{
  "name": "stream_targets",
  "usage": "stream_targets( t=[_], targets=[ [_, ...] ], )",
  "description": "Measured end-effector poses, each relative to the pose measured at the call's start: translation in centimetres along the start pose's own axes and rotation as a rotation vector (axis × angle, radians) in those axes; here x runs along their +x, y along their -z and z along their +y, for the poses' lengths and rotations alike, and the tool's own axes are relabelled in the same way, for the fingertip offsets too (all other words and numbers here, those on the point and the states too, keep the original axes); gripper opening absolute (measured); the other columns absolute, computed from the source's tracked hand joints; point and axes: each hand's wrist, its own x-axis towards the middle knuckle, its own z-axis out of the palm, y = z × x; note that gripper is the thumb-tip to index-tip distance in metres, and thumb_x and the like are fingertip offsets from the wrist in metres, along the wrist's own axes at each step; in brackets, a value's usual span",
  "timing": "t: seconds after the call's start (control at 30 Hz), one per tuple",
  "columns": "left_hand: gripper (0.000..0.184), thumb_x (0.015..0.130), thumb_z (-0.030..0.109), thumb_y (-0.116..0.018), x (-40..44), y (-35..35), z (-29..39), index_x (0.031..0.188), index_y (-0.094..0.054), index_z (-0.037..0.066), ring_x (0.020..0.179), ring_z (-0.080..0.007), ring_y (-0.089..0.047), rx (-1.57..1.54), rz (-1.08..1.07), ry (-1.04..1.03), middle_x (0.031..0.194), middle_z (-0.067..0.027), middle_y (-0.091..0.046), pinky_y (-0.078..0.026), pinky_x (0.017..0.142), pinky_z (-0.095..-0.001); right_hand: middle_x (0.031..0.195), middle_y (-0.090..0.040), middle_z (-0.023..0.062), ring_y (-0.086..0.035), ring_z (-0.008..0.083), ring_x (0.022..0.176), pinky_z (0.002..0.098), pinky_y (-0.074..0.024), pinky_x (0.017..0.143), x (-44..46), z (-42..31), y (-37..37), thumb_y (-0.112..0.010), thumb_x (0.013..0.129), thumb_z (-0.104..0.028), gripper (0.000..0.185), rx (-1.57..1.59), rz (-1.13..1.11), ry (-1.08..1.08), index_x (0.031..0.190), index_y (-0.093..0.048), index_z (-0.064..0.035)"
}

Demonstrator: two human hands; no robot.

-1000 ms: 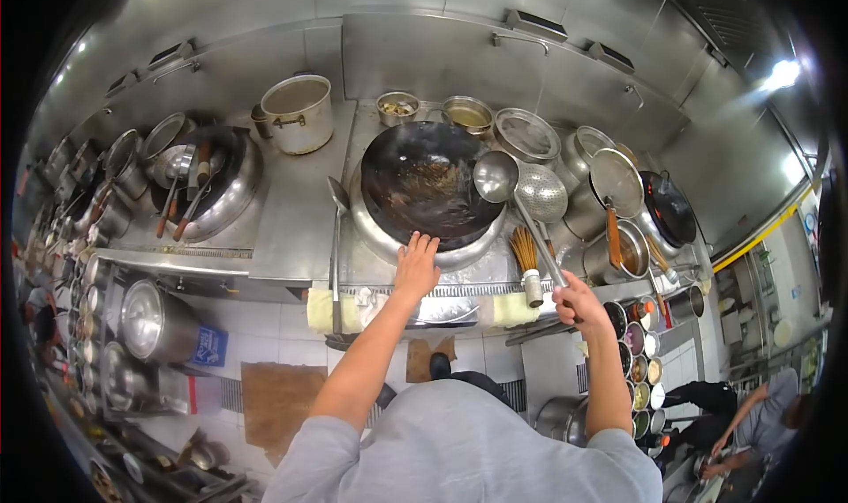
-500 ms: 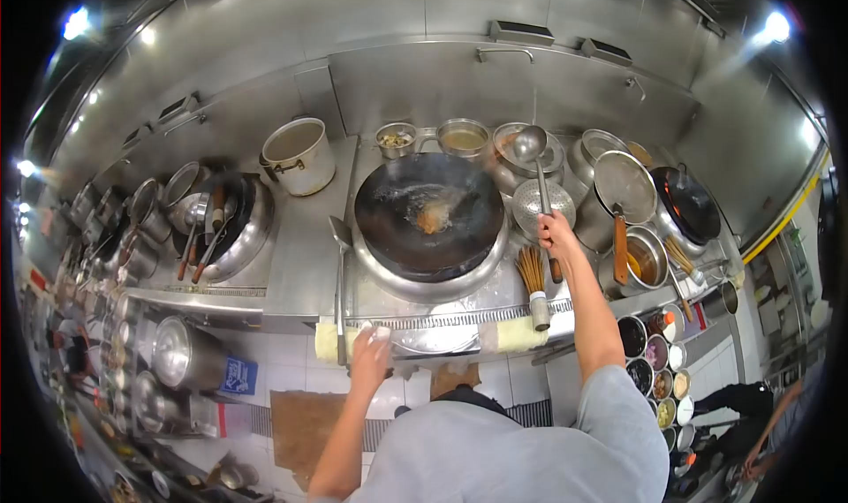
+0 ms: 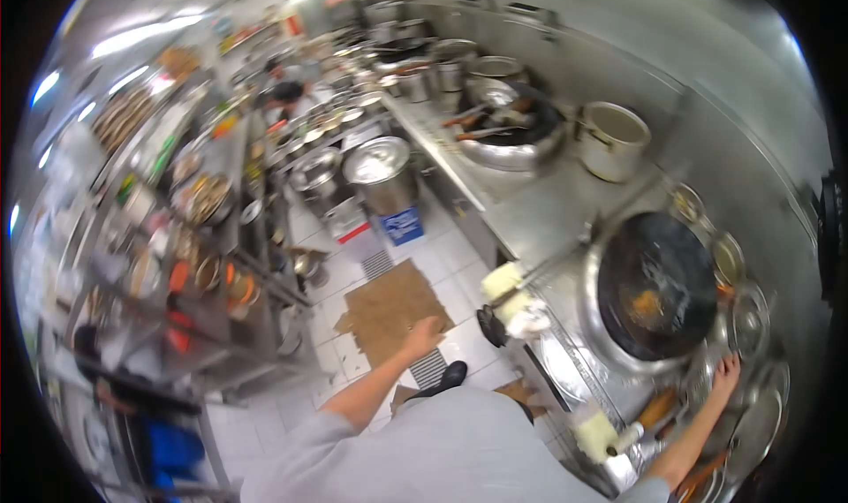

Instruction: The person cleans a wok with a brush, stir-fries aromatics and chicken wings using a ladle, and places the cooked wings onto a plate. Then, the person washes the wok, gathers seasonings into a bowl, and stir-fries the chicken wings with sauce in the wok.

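My left hand (image 3: 424, 337) is out over the brown floor mat, blurred, with its fingers loosely extended and nothing visible in them. A crumpled white cloth (image 3: 530, 317) lies on the stove's front edge, apart from that hand. On the far side of the range my right hand (image 3: 726, 375) is closed around the ladle's handle; the ladle is blurred against the steel vessels there. Beside it sits a round perforated strainer (image 3: 703, 369). The black wok (image 3: 654, 264) on its burner ring holds clear liquid and a small golden-brown clump (image 3: 647, 305).
A tall pot (image 3: 611, 143) stands on the steel counter. A bamboo brush (image 3: 658, 408) and a folded yellow towel (image 3: 594, 432) lie by the front edge. Lidded pots (image 3: 378, 162) and a crowded shelf rack (image 3: 221, 309) border the aisle at left. A brown mat (image 3: 389, 304) covers floor tiles.
The view has swung left, towards the aisle. My left hand has come away from the white cloth at the stove edge. My right hand remains by the strainer.
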Motion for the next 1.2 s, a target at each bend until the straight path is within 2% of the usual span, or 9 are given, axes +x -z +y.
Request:
stream_targets(
  t=[0.23,0.33,0.43,0.53,0.77,0.83,0.87,0.97,1.2],
  targets=[
    [0.063,0.081,0.019,-0.067,7.8,-4.3,7.0,0.139,-0.043,0.011,0.117,-0.0420,-0.052,0.057,-0.095,-0.198,0.133,-0.0238,-0.047,-0.045,0.099,-0.0475,0.062,-0.038,-0.0005,-0.033,0.0062,0.042,0.0232,-0.0250,0.035,-15.5,-0.8,-13.5,-0.042,0.101,-0.013,0.024,0.221,-0.196,-0.035,0.079,-0.043,-0.0058],
    [0.052,0.081,0.011,-0.057,11.8,-8.8,6.5,0.132,-0.050,0.006,0.111,-0.0382,-0.055,0.064,-0.110,-0.355,0.120,-0.0208,-0.058,-0.046,0.094,-0.0489,0.102,-0.067,0.0218,-0.046,0.0072,0.048,0.0170,-0.0288,0.038,-21.2,0.3,-14.3,-0.049,0.094,-0.003,0.029,-0.022,-0.081,0.204,0.121,-0.053,0.0079],
    [0.048,0.081,0.011,-0.054,13.1,-11.3,7.6,0.129,-0.052,0.006,0.108,-0.0382,-0.058,0.038,-0.089,-0.433,0.114,-0.0203,-0.060,-0.046,0.091,-0.0494,0.070,-0.055,0.0035,-0.032,0.0066,0.039,0.0216,-0.0230,0.033,-27.8,2.4,-20.9,-0.047,0.098,-0.012,0.021,0.312,-0.373,-0.202,0.107,-0.055,0.0053],
    [0.050,0.080,0.010,-0.057,14.2,-11.9,7.9,0.129,-0.049,0.004,0.106,-0.0399,-0.058,0.056,-0.127,-0.403,0.112,-0.0205,-0.060,-0.047,0.089,-0.0489,0.064,-0.041,-0.0050,-0.034,0.0012,0.041,0.0210,-0.0241,0.035,-33.4,4.7,-29.1,-0.049,0.098,-0.011,0.018,0.315,-0.114,-0.294,0.103,-0.054,0.0052],
    [0.049,0.083,0.011,-0.063,15.0,-10.8,8.5,0.128,-0.046,0.003,0.106,-0.0420,-0.055,-0.052,-0.252,-0.382,0.111,-0.0217,-0.055,-0.045,0.089,-0.0469,0.071,-0.046,0.0004,-0.036,0.0072,0.041,0.0242,-0.0294,0.034,-31.9,15.9,-23.7,-0.054,0.089,-0.004,0.072,-0.515,0.369,0.176,0.150,-0.020,-0.0198],
    [0.048,0.085,0.012,-0.063,14.3,-10.6,8.7,0.128,-0.046,0.003,0.106,-0.0423,-0.054,-0.046,-0.255,-0.415,0.113,-0.0222,-0.054,-0.044,0.089,-0.0472,0.101,-0.062,0.0164,-0.057,0.0220,0.057,0.0365,-0.0480,0.049,-32.6,18.6,-20.6,-0.056,0.089,-0.004,0.078,-0.876,0.478,0.212,0.153,-0.014,-0.0098],
    [0.047,0.086,0.013,-0.062,14.2,-10.5,8.7,0.129,-0.046,0.003,0.106,-0.0426,-0.054,-0.036,-0.232,-0.421,0.114,-0.0226,-0.053,-0.044,0.089,-0.0475,0.120,-0.059,0.0268,-0.066,0.0381,0.084,0.0438,-0.0516,0.077,-29.7,21.8,-13.1,-0.057,0.089,-0.008,0.080,-1.435,0.580,0.718,0.154,-0.011,-0.0112],
    [0.046,0.089,0.015,-0.061,14.4,-10.3,8.7,0.130,-0.045,0.003,0.107,-0.0430,-0.053,0.001,-0.299,-0.426,0.116,-0.0228,-0.051,-0.044,0.089,-0.0476,0.113,-0.060,0.0340,-0.060,0.0493,0.099,0.0492,-0.0465,0.089,-33.8,18.3,-12.6,-0.056,0.091,-0.020,0.071,-1.403,0.764,0.162,0.152,-0.021,-0.0120],
    [0.053,0.090,0.016,-0.061,15.2,-10.7,7.4,0.137,-0.043,0.003,0.102,-0.0411,-0.055,0.075,-0.316,-0.470,0.115,-0.0229,-0.051,-0.045,0.088,-0.0463,0.101,-0.062,0.0248,-0.062,0.0430,0.092,0.0520,-0.0480,0.082,-37.9,22.0,-0.9,-0.058,0.089,-0.016,0.068,-1.808,0.840,0.113,0.150,-0.030,-0.0261]
  ],
)
